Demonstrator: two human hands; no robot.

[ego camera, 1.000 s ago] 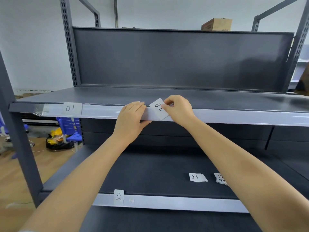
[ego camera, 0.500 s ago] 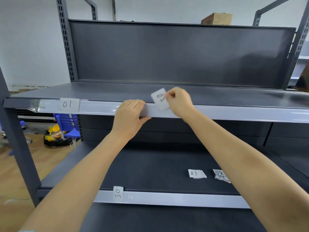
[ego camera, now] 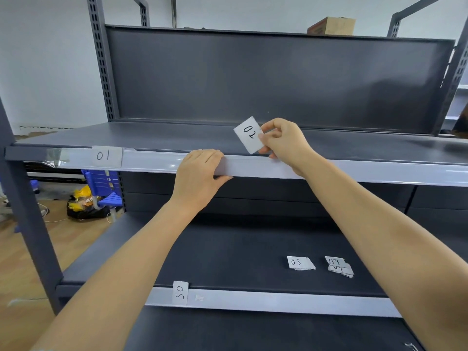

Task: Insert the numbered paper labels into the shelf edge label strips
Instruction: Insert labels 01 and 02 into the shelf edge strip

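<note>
While the "02" label (ego camera: 249, 135) sits tilted just above the top shelf's front strip (ego camera: 266, 169), the right hand (ego camera: 283, 143) pinches it; the slot lies below. The left hand (ego camera: 198, 173) holds the strip, maybe prying it open.

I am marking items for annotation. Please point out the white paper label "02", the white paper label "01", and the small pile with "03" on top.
white paper label "02" (ego camera: 249, 135), head view, its centre.
white paper label "01" (ego camera: 106, 156), head view, on the digits.
small pile topped "03" (ego camera: 298, 262), head view, top sheet.
</note>
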